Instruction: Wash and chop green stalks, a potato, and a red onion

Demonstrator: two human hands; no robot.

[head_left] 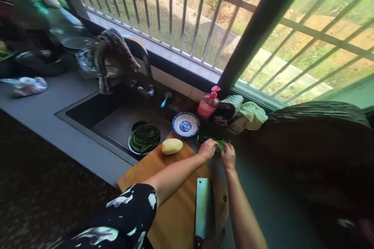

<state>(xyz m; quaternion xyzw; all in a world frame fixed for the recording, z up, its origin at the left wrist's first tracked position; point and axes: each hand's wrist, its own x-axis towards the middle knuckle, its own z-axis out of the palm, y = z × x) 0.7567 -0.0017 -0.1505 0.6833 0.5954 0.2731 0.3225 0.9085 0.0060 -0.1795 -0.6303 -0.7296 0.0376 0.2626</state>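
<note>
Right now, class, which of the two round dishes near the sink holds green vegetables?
The metal bowl sitting inside the sink, filled with green peppers. The blue-and-white dish on the counter beside the potato holds none.

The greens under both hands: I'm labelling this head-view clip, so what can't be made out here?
- Greens: both the left hand and right hand cover them; kind and container unclear, dark and small.
- Fingers: curled into the greens, grip hidden.
- Cleaver on the cutting board: handle cut off by the bottom edge.
- Dark heap at right: too shadowed to identify.
</note>
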